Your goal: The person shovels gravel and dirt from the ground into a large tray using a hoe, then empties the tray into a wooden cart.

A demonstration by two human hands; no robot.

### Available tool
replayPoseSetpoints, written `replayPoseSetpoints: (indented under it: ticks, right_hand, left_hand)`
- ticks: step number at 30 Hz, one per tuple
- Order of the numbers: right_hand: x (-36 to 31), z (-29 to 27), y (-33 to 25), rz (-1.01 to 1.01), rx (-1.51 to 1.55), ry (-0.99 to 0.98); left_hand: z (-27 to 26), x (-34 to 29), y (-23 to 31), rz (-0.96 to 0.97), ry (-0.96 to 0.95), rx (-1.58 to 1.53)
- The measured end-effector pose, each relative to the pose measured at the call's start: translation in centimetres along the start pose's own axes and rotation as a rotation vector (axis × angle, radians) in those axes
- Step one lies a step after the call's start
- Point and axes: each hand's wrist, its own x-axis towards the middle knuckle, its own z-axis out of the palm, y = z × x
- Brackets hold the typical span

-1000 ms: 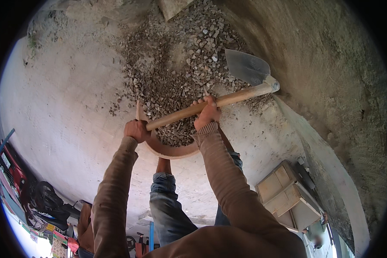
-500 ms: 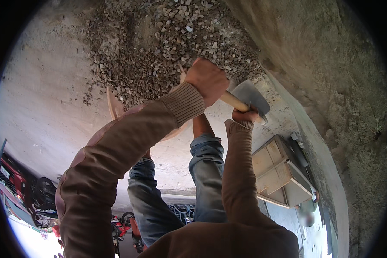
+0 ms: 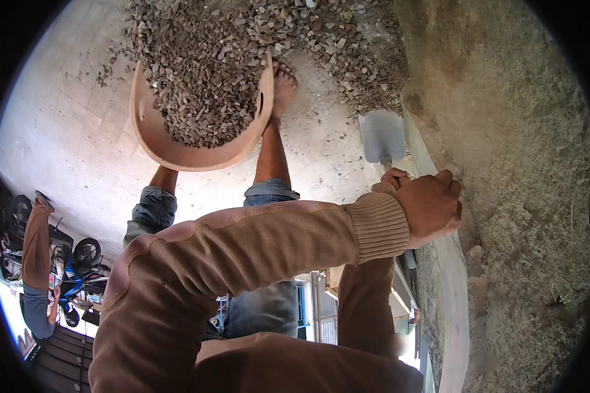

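The left hand and right hand both have fingers wrapped round the hoe, its blade by the floor's right edge. The pan already looks well filled; loose gravel remains toward the floor's far edge.

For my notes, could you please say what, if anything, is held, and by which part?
A hoe, by its handle: right hand near the blade, left hand farther back.

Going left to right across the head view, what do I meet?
Background person, blue motorcycle, pinkish pan heaped with gravel, bare foot, metal hoe blade, left hand, rough wall.
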Motion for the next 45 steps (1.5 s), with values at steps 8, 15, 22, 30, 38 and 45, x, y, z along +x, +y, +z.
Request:
replayPoseSetpoints:
  ticks: [8, 15, 22, 30, 38, 45]
  right_hand:
    - [0.5, 11.3, 3.6, 0.103, -0.131, -0.205]
    - [-6.4, 12.7, 3.9, 0.113, -0.245, -0.246]
    - [-13.0, 18.1, 11.1, 0.129, -0.363, -0.323]
    - [-20.0, 22.4, 19.0, 0.168, -0.45, -0.395]
    - [-20.8, 25.1, 21.4, 0.165, -0.422, -0.475]
    - [-13.1, 34.0, 16.0, 0.185, -0.381, -0.681]
  left_hand:
    - [-6.5, 3.6, -3.0, -0.127, -0.03, 0.164]
    - [-8.2, 3.4, -3.0, -0.053, 0.164, 0.108]
    - [-11.7, 2.2, -2.7, -0.072, 0.227, 0.056]
    - [-22.6, 1.1, -1.0, -0.238, 0.134, 0.264]
    - [-25.5, -4.9, -3.0, -0.282, 0.436, 0.355]
    - [-29.5, -7.7, -5.5, -0.173, 0.558, 0.461]
